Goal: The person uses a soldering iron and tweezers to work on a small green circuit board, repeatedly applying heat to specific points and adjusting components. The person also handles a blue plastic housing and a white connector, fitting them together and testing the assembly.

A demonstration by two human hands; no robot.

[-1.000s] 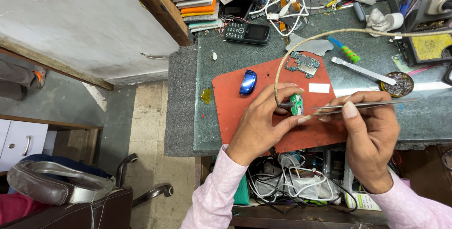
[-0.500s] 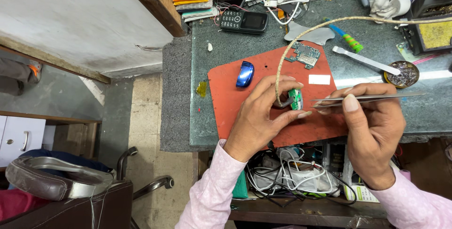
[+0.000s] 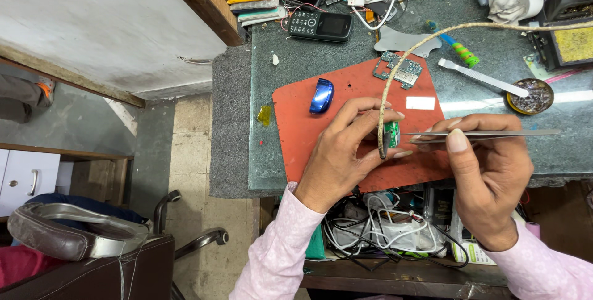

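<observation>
The left hand (image 3: 346, 152) pinches a small green board (image 3: 391, 133) between thumb and fingers, holding it just above the red mat (image 3: 346, 90). A braided cable (image 3: 395, 71) ends at a dark tip beside that board, against the left fingers, and arcs up across the mat and off to the right. The right hand (image 3: 488, 170) grips steel tweezers (image 3: 488, 133) between thumb and forefinger, held level, their points touching the green board. On the mat, up and left of the left hand, lies a blue shell (image 3: 322, 95); at the mat's top edge sits a larger circuit board (image 3: 398, 70), with a white label (image 3: 420, 103) just below it. Off the mat to the right lie a flat metal pry tool (image 3: 482, 78), a green-handled screwdriver (image 3: 460, 52) and a round tin of scrap (image 3: 529, 95). Above the mat rests a black keypad phone (image 3: 320, 25). The mat lies on a grey stone table (image 3: 296, 59). Below the table edge, under the hands, hang tangled wires (image 3: 370, 229).
</observation>
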